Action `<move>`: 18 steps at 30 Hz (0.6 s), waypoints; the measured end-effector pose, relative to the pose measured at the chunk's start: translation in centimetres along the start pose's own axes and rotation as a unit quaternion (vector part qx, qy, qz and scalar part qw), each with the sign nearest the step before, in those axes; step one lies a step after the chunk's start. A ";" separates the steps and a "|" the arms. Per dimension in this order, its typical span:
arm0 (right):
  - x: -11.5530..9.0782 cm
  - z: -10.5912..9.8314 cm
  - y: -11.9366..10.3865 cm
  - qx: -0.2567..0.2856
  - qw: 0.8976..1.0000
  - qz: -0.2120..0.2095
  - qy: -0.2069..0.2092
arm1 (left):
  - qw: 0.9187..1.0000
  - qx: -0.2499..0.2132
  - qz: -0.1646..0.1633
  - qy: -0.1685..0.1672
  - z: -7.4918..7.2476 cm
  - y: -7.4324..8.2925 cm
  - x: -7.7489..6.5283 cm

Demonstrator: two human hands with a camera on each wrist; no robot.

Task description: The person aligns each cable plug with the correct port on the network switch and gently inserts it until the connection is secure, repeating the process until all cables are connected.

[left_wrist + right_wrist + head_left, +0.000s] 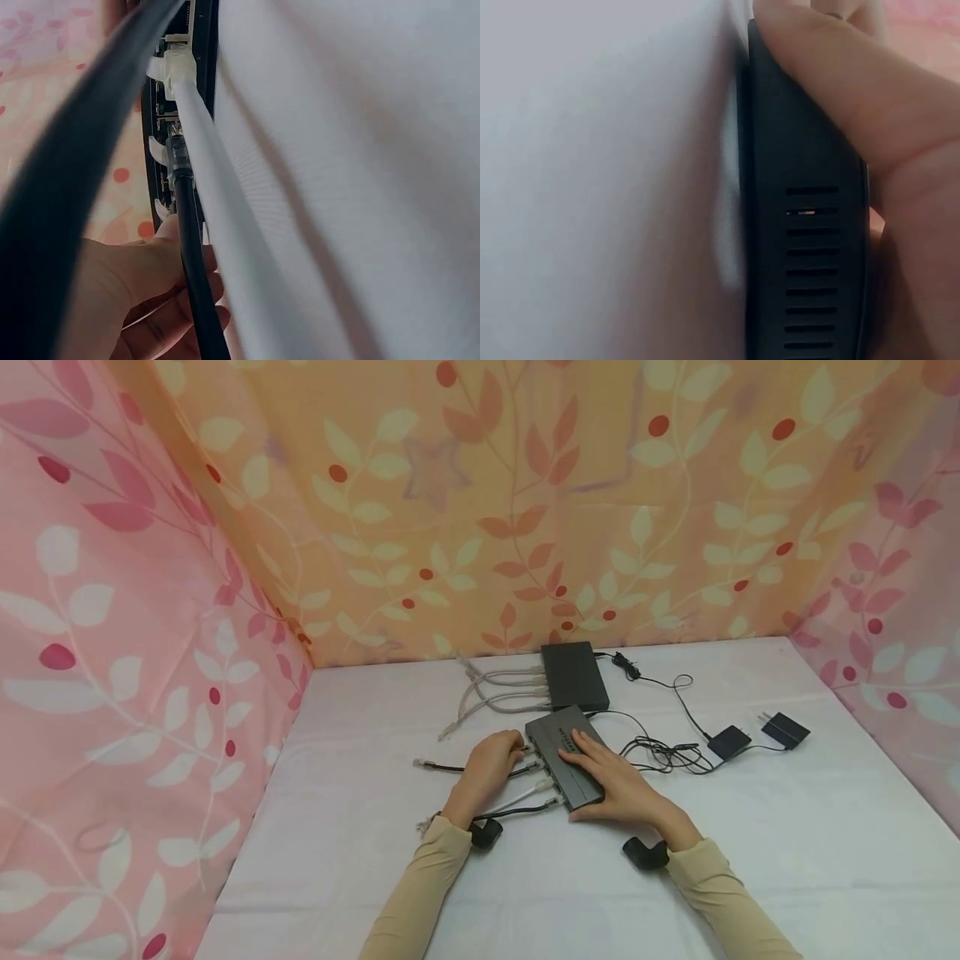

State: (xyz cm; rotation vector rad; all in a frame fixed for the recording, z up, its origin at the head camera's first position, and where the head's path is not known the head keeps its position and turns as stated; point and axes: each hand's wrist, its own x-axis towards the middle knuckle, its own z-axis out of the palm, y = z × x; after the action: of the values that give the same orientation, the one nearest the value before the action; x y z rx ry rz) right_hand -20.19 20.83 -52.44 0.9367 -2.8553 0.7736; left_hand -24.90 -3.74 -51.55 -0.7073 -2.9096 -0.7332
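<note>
A dark grey NETGEAR network switch (553, 752) lies slanted on the white cloth, its row of ports facing left. My right hand (618, 783) holds it, fingers spread over the top and thumb at the near end; the right wrist view shows the thumb (817, 60) along the vented casing (810, 247). At the farthest occupied port, my left hand (487, 770) pinches a cable plug, mostly hidden by the fingers. Nearer along the row, a black cable (191, 240), a white cable (217, 165) and another black cable (521, 811) are plugged in.
Behind stands a second black switch (573, 677) with several grey cables (498, 703) on its left side. Thin black leads (667, 756) run right to two power adapters, one (729, 742) beside the other (785, 731). Patterned curtains (480, 527) border the table.
</note>
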 end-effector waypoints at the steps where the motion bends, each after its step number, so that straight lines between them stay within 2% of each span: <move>1: 0.0 0.0 -0.1 0.001 1.000 0.003 0.000 | 1.000 0.003 0.001 -0.001 0.0 0.0 0.1; 9: 0.0 -0.2 -0.9 -0.010 0.999 0.032 0.001 | 1.000 0.013 0.012 -0.020 -0.1 0.0 0.6; 18: 0.3 0.1 -2.0 -0.036 0.998 0.042 0.029 | 0.999 0.019 0.015 -0.030 0.0 -0.4 1.4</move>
State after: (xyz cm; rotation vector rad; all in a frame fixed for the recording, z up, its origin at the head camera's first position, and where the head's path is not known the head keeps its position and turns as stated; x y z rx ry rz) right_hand -19.35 19.25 -51.58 0.7774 -2.8676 0.6865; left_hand -26.33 -3.42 -51.47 -0.7818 -2.9515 -0.6634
